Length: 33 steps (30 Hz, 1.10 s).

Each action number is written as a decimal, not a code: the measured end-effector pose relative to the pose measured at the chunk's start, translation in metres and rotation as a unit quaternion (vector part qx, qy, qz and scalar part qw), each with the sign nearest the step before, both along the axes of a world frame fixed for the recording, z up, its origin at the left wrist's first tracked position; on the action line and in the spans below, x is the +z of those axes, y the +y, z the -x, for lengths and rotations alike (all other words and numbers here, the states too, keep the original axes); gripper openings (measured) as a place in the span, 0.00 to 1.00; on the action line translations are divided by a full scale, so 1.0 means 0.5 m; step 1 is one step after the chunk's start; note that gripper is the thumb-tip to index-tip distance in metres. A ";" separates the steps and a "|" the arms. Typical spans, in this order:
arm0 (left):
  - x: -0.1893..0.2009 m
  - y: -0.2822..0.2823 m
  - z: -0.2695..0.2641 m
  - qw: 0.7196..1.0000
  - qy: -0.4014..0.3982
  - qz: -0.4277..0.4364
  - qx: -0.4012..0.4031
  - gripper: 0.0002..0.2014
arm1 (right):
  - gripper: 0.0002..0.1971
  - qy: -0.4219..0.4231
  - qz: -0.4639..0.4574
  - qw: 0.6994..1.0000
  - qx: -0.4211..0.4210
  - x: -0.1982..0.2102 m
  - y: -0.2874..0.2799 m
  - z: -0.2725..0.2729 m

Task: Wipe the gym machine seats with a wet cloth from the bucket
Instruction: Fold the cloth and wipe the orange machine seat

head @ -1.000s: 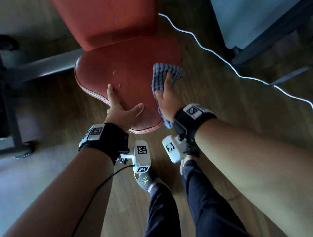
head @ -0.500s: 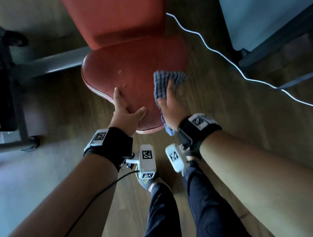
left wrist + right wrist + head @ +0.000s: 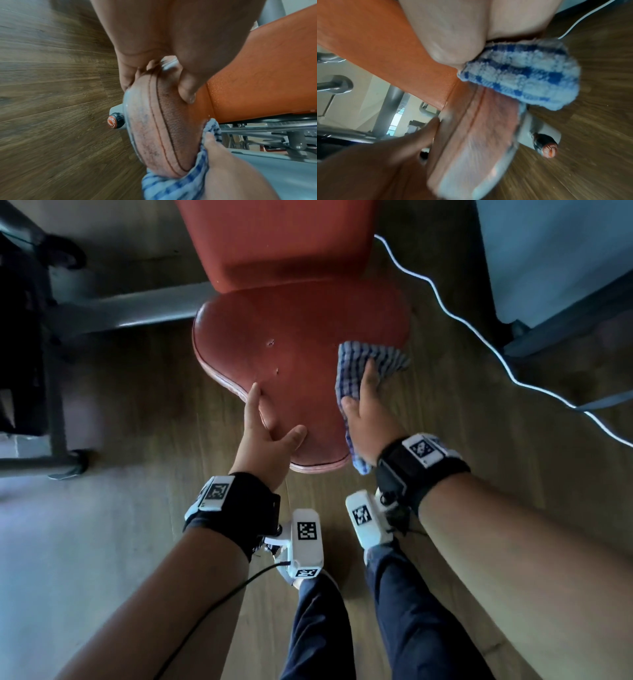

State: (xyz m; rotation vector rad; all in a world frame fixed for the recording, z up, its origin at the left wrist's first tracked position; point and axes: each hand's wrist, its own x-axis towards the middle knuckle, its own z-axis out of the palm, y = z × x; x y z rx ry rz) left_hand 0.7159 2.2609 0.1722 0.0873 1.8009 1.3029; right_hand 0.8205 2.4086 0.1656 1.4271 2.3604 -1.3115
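Note:
The red padded seat fills the middle of the head view, with its backrest rising behind it. A blue checked cloth lies on the seat's right side and hangs over its right edge. My right hand presses flat on the cloth with straight fingers. My left hand holds the seat's front left rim, thumb on top and fingers down the side. Water droplets show on the backrest.
A grey machine frame runs off to the left. A white cable snakes over the wooden floor on the right, near a grey panel. A red-capped knob sticks out under the seat. My legs stand just before it.
My right hand and the cloth have slid slightly toward me along the seat's right side. The left hand keeps its hold on the front rim. The head view has shifted.

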 end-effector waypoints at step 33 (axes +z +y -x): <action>-0.029 -0.047 -0.112 0.959 -0.084 -0.041 0.266 0.20 | 0.21 -0.005 -0.305 0.608 0.733 0.055 0.007 0.338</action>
